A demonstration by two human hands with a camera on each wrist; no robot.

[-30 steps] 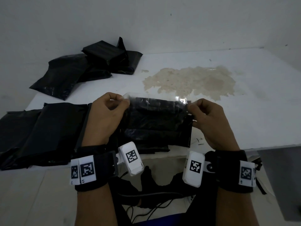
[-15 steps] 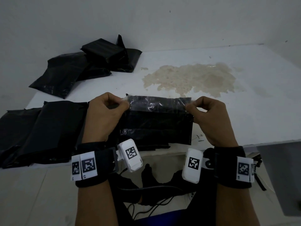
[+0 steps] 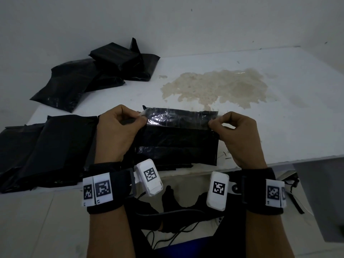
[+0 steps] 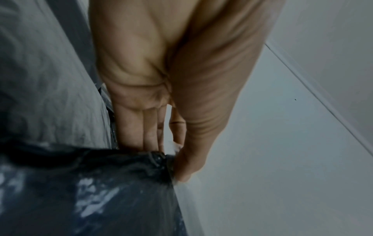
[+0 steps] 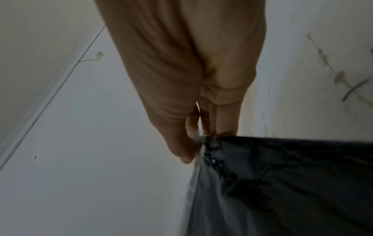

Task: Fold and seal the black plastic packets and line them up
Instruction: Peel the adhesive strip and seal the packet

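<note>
White table (image 3: 279, 127) against a pale wall, with a dried tan stain (image 3: 219, 88) on the far half. Light was dim.

A black packet (image 3: 176, 144) lay at the near edge of the table, between both hands. Its top flap (image 3: 182, 118) was lifted and looked glossy, probably a clear adhesive strip, though the poor light left that unsure. Left hand (image 3: 119, 131) pinched the flap's left corner between thumb and fingers; right hand (image 3: 240, 138) pinched the right corner the same way. Both wrist views confirmed a narrow, closed pinch on the plastic edge (image 4: 161, 158) (image 5: 210, 143).

More black packets lay in a row (image 3: 46, 146) touching the left side of the one in hand; a loose pile (image 3: 89, 75) sat at the far left, well apart.

Risks judged from here:
- Uneven pull between the two corners could lay the flap down skewed, giving a crooked seal.
- Slack in the middle of the flap could trap a wrinkle or stick to itself before it reached the body.
- Thin film pinched at the corners could stretch or tear if pulled too taut.
- Left wrist sat over the neighbouring packet, so pressing down could drag the row out of line.
- The packet overhung the near edge slightly and could slide off.
</note>
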